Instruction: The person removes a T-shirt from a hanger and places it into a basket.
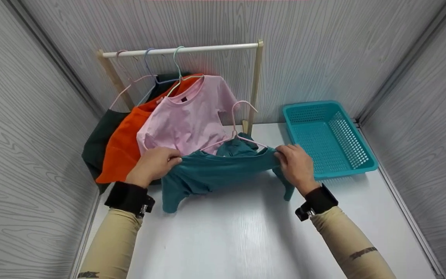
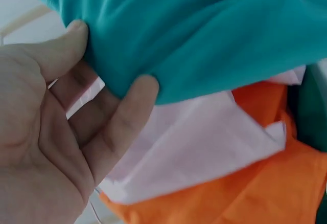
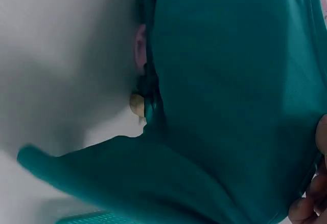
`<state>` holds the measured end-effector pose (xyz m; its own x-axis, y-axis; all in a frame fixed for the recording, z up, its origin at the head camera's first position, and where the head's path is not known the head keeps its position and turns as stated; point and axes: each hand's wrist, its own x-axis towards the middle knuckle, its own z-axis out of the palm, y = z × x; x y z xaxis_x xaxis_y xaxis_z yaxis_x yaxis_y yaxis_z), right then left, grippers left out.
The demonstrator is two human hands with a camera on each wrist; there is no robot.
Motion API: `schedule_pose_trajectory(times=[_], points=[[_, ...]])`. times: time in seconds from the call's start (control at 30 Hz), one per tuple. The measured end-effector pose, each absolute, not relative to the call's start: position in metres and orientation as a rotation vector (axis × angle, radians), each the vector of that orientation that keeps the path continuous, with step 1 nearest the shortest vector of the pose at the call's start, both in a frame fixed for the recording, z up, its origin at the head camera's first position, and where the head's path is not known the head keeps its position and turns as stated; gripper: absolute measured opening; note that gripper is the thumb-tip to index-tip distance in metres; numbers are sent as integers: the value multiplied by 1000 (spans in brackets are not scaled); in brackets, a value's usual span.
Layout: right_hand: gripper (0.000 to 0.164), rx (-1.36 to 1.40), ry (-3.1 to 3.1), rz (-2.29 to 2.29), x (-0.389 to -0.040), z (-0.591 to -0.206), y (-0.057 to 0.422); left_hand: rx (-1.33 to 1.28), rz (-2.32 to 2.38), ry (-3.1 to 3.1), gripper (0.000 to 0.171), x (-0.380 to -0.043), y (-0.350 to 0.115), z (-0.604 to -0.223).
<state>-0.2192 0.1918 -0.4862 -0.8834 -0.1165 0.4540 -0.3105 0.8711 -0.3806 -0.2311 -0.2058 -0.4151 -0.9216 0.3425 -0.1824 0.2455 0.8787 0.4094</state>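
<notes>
A teal T-shirt (image 1: 223,170) hangs on a pink hanger (image 1: 234,116), spread between my two hands over the white table. My left hand (image 1: 155,164) pinches the shirt at its left shoulder; in the left wrist view the thumb and fingers of that hand (image 2: 66,116) hold the cloth's edge. At the other shoulder my right hand (image 1: 296,164) grips the cloth between thumb and fingers. Only the fingertips of the right hand (image 3: 312,183) show in the right wrist view, at the edge of the shirt (image 3: 225,91). The hanger's hook points up, off the rail.
Behind stands a clothes rack with a white rail (image 1: 215,48). From it hang a pink T-shirt (image 1: 192,116), an orange garment (image 1: 120,155) and a dark green garment (image 1: 99,145). A teal plastic basket (image 1: 312,143) sits on the table (image 1: 223,240) at the right. Grey wood-grain walls enclose the space.
</notes>
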Motion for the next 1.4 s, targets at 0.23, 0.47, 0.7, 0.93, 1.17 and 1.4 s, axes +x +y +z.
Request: schedule_pose_trajectory(times=[0.23,0.47,0.7,0.93,1.17,1.4], points=[[15,259,-2552,657,-220,-479,210,538,624,2869,32,-241,-159,-414],[16,258,-2559,645,-215,-480,216,847,667,2995,28,-250,-85,-412],[16,303,-2551,686,-209,-475,230,887,841,2936,24,-249,-51,-406],[13,333,-2565,700,-207,-469,247,858,784,2886,23,-247,-61,-408],[13,332,-2568,619,-200,-477,275,802,772,2898,26,-237,-83,-406],[14,321,-2631,617,-192,-491,297,690,829,2779,28,-230,-96,-397]])
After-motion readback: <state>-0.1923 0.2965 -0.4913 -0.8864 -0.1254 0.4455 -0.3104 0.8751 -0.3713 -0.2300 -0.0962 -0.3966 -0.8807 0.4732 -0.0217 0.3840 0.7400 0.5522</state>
